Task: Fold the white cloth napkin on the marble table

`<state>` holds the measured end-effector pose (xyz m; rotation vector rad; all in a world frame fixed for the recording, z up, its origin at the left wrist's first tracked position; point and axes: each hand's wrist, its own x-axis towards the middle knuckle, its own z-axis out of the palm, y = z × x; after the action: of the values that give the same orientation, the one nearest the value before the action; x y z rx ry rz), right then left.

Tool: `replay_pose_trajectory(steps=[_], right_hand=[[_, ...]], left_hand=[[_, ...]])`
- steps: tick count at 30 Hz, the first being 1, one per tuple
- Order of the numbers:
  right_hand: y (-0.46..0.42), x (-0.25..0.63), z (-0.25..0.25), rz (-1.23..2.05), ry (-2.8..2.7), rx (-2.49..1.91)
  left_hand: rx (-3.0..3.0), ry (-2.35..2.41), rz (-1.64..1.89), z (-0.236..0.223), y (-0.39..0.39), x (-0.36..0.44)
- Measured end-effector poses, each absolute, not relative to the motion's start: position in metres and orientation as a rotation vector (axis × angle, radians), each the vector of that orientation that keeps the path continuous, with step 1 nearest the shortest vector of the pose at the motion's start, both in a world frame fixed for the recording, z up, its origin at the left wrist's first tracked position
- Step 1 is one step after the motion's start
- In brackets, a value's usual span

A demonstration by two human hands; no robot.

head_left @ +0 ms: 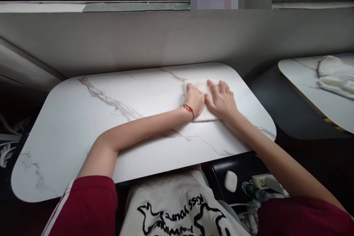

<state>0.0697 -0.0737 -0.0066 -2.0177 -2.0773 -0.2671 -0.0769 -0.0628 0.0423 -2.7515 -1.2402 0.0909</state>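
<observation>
A folded white cloth (207, 115) lies flat on the right part of a white marble-patterned table (69, 125). My left hand (194, 100), with a red string bracelet at the wrist, rests on the cloth's left side. Its fingers are bent and pressed together at the fabric, and their tips are partly hidden. Just to its right, my right hand (221, 99) lies palm down across the cloth with fingers spread. The two hands are side by side, nearly touching.
To the right, a second marble-patterned table (306, 88) bears a bunched white cloth (336, 75). Below the near edge are a white rounded case (230, 181), a power strip (261, 181), a bottle (250, 190) and cables. A grey wall (124, 40) runs behind the table.
</observation>
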Motion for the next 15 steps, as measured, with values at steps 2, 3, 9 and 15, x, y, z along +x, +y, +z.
replay_pose_trajectory(steps=[2, 3, 9, 15], right_hand=[[-0.118, 0.069, -0.002, -0.290, -2.101, -1.983], [-0.139, 0.068, 0.000, -0.305, -2.106, -1.971], [-0.189, 0.061, -0.001, -0.299, -2.200, -1.885], [-0.135, 0.056, -0.008, -0.175, -2.212, -1.818]], left_hand=[[-2.820, -1.166, 0.048, 0.038, -0.102, -0.082], [-2.834, -1.140, 0.060, 0.037, -0.121, -0.085], [-2.765, -1.172, 0.085, 0.035, -0.177, -0.091], [-2.803, -1.348, 0.163, 0.042, -0.138, -0.101]])
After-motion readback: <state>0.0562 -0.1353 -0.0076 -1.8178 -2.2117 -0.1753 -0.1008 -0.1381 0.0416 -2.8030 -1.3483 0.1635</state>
